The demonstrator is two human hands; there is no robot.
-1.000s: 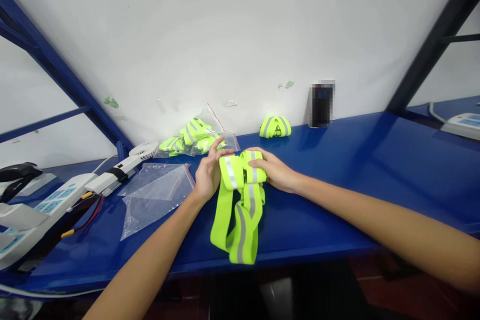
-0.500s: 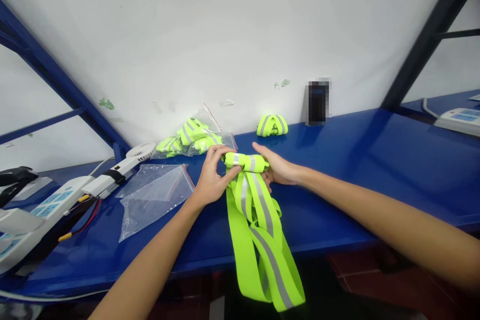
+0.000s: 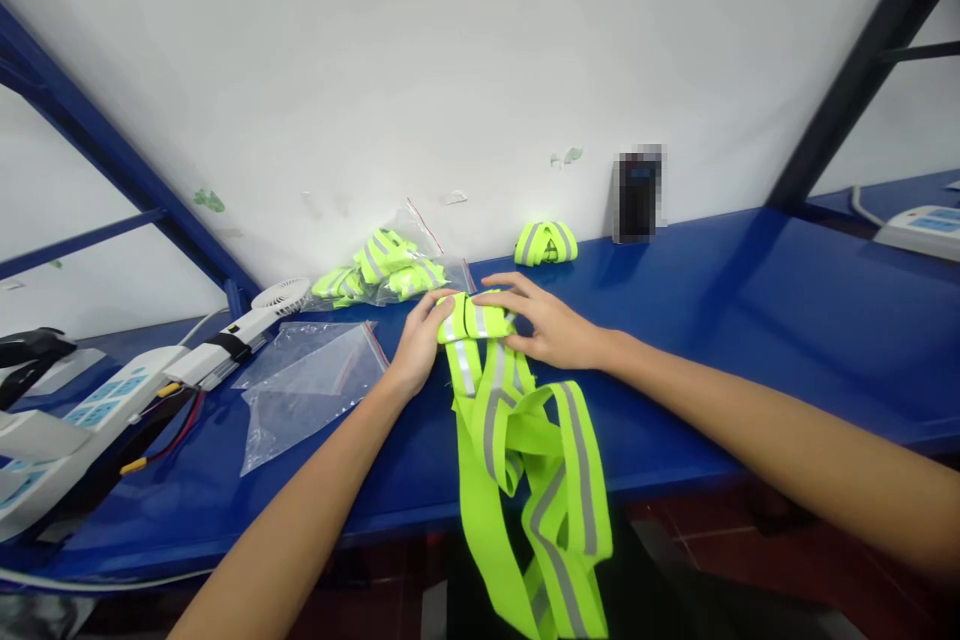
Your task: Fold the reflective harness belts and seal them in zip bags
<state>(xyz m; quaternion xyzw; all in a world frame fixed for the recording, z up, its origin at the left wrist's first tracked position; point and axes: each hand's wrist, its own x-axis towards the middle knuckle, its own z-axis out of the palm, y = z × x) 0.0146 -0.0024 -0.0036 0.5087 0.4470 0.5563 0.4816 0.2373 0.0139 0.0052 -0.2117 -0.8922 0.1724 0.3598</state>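
Note:
A neon-yellow reflective strap (image 3: 487,420) with grey stripes lies bunched at the top on the table, its long loops hanging over the front edge. My left hand (image 3: 421,340) grips the folded upper end from the left, thumb on top. From the right, my right hand (image 3: 536,318) has its fingers and thumb around the other side of that fold. Behind them, a rolled neon strap (image 3: 546,244) stands near the wall. Bagged neon straps (image 3: 382,265) lie just beyond my left hand, and clear zip bags (image 3: 315,380) lie flat to its left.
A white power strip (image 3: 97,410), a white handheld fan (image 3: 281,296) and wires with yellow connectors (image 3: 169,430) are on the left. A blurred dark object (image 3: 637,198) leans on the wall at the back. Blue metal frame posts (image 3: 127,160) rise at the side.
My right hand has moved from beside the fold to over its top, fingers now lying on it. The folded end has turned flatter, and the hanging loops have shifted and spread to the right.

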